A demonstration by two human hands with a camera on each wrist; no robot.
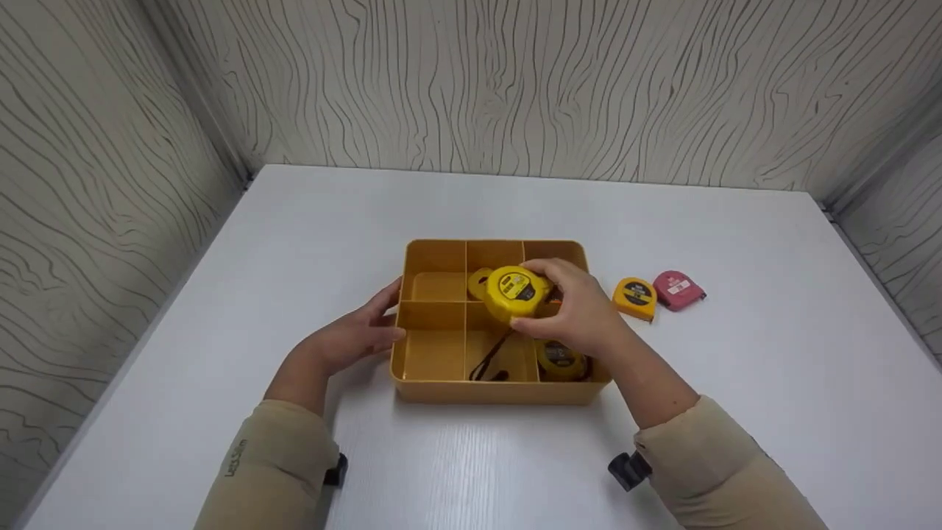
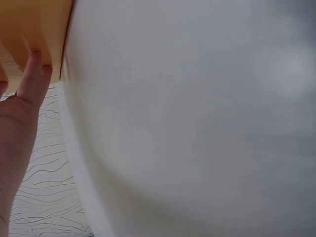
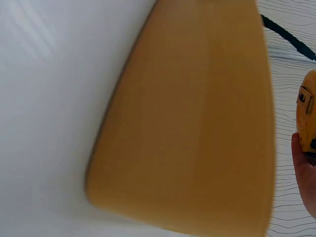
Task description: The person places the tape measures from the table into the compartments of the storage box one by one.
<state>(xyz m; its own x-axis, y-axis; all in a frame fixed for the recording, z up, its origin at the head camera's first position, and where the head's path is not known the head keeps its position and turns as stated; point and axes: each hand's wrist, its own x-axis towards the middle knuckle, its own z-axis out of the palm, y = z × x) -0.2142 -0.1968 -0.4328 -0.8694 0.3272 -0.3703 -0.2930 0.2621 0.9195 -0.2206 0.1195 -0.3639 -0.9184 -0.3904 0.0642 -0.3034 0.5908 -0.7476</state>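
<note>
In the head view my right hand point(image 1: 581, 309) holds a yellow tape measure point(image 1: 515, 292) between thumb and fingers over the middle of a mustard divided box point(image 1: 493, 392). A black wrist strap point(image 1: 487, 361) hangs from it. The right wrist view catches the tape measure point(image 3: 307, 111) at its right edge, with part of the hand below. My left hand point(image 1: 349, 338) rests its fingers against the box's left wall; the left wrist view shows extended fingers point(image 2: 33, 81) on that side. One yellow tape measure point(image 1: 563, 359) lies in the front right compartment, another yellow piece point(image 1: 479, 283) behind the held one.
Right of the box, an orange tape measure point(image 1: 635, 298) and a pink tape measure point(image 1: 678, 290) lie side by side on the white table point(image 1: 743, 383). Wood-patterned panels point(image 1: 515, 88) stand behind and at both sides.
</note>
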